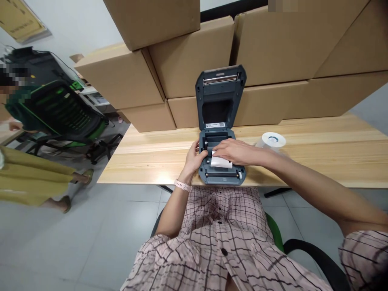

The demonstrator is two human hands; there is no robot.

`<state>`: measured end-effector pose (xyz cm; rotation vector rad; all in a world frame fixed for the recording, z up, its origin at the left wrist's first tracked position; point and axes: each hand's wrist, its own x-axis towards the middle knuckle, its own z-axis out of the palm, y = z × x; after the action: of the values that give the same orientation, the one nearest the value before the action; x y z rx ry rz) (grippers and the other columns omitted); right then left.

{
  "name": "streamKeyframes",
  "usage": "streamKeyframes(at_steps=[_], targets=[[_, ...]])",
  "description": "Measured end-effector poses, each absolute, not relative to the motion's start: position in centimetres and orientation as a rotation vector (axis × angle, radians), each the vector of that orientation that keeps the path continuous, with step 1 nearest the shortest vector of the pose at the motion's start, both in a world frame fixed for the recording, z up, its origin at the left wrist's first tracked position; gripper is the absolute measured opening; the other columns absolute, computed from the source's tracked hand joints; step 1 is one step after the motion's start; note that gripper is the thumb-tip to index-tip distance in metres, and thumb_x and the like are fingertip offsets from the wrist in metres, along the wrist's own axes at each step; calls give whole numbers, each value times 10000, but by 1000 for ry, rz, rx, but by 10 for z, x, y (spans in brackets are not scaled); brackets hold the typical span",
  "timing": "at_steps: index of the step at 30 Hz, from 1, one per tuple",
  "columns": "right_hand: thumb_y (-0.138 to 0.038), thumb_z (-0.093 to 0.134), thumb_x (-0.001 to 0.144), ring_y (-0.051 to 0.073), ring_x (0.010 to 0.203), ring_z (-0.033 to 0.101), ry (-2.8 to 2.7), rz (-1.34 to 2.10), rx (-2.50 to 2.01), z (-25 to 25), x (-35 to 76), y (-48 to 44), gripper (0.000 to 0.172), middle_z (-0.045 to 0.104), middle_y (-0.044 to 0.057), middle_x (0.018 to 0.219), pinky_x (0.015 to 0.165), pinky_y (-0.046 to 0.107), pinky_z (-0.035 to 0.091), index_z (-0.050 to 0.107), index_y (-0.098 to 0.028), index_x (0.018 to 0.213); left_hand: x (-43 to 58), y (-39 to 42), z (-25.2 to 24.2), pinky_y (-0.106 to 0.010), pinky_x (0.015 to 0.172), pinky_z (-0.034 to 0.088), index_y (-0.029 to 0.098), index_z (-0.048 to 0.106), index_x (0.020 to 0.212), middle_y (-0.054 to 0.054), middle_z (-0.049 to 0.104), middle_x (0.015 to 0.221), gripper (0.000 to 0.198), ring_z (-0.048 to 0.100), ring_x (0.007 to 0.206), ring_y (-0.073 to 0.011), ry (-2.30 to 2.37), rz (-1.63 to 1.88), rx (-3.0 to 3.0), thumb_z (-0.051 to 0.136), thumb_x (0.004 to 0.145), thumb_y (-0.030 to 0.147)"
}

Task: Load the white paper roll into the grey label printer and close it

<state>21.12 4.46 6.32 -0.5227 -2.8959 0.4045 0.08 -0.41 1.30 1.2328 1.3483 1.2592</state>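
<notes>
A grey label printer [220,121] stands on the wooden table [318,157] with its lid swung up. My left hand [195,155] grips the printer's left side, fingers curled over the edge of the roll bay. My right hand [233,150] reaches across the open bay and pinches a white paper roll [221,162] that lies partly inside it. A second white roll [270,141] stands on the table just right of the printer. A pink watch sits on my left wrist.
Large cardboard boxes [273,52] are stacked along the back of the table behind the printer. To the left, a person in yellow sits near a black and green chair [57,109]. My own chair's armrest [315,254] shows at lower right.
</notes>
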Motion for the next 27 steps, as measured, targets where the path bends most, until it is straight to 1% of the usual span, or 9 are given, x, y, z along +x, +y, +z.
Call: streamKeyframes(at_steps=[2, 4, 7, 10, 12, 14, 20, 23, 27], targets=[[-137, 495, 973, 270, 1028, 694, -2930, 411, -594, 66, 217, 30, 338, 799, 97, 1142, 900, 410, 520, 776, -238, 1130, 1, -4, 13, -342, 1006, 517, 128, 598, 1392, -145, 717, 1331, 677, 656, 1146, -227, 1348, 1267, 1242, 661, 720, 180], [-174, 470, 1002, 270, 996, 701, -2930, 450, -678, 69, 225, 16, 361, 801, 100, 1117, 871, 413, 550, 743, -238, 1229, 1, -5, 12, -344, 1026, 509, 132, 599, 1395, -148, 709, 1352, 668, 648, 1175, -230, 1356, 1267, 1241, 659, 731, 178], [-307, 481, 1045, 290, 1200, 700, -2880, 523, -712, 72, 240, 3, 449, 749, 87, 1355, 1000, 467, 566, 625, -283, 1470, 0, -4, 11, -359, 1031, 506, 153, 606, 1397, -145, 706, 1361, 657, 648, 1180, -234, 1362, 1263, 1233, 658, 742, 169], [-523, 617, 989, 340, 1436, 580, -2920, 604, -659, 74, 252, 4, 653, 613, 67, 1571, 1142, 515, 512, 512, -308, 1598, 0, -3, 9, -373, 1043, 502, 150, 594, 1419, -154, 698, 1375, 674, 642, 1189, -236, 1347, 1260, 1237, 661, 748, 167], [-639, 684, 919, 370, 1421, 589, -2940, 653, -661, 76, 253, 7, 808, 615, 97, 1563, 1130, 535, 520, 481, -300, 1624, 0, -3, 9, -365, 1049, 499, 150, 588, 1426, -152, 692, 1385, 679, 639, 1201, -233, 1343, 1259, 1234, 664, 751, 170], [-669, 690, 904, 376, 1367, 626, -2932, 686, -691, 75, 249, 9, 843, 639, 125, 1525, 1101, 540, 535, 480, -285, 1625, 1, -3, 9, -351, 1045, 500, 150, 582, 1428, -146, 692, 1384, 681, 640, 1200, -227, 1345, 1261, 1223, 665, 752, 168], [-414, 440, 1077, 314, 1273, 686, -2744, 685, -833, 62, 230, 0, 451, 718, 93, 1423, 1082, 515, 533, 668, -301, 1449, 1, -3, 8, -349, 1034, 501, 157, 583, 1418, -134, 704, 1367, 679, 646, 1186, -224, 1347, 1268, 1203, 669, 745, 171], [-256, 425, 1050, 275, 1303, 676, -2674, 630, -808, 52, 231, -6, 462, 702, 37, 1464, 1113, 500, 524, 692, -344, 1415, 0, -3, 8, -349, 1022, 506, 158, 580, 1425, -138, 704, 1365, 697, 652, 1182, -225, 1355, 1262, 1198, 664, 733, 179], [-137, 446, 982, 260, 1385, 636, -2615, 576, -776, 43, 240, -13, 520, 642, 30, 1543, 1163, 516, 510, 725, -328, 1377, 0, -2, 8, -367, 1028, 513, 129, 575, 1431, -167, 696, 1377, 718, 654, 1201, -243, 1326, 1268, 1225, 675, 724, 200]])
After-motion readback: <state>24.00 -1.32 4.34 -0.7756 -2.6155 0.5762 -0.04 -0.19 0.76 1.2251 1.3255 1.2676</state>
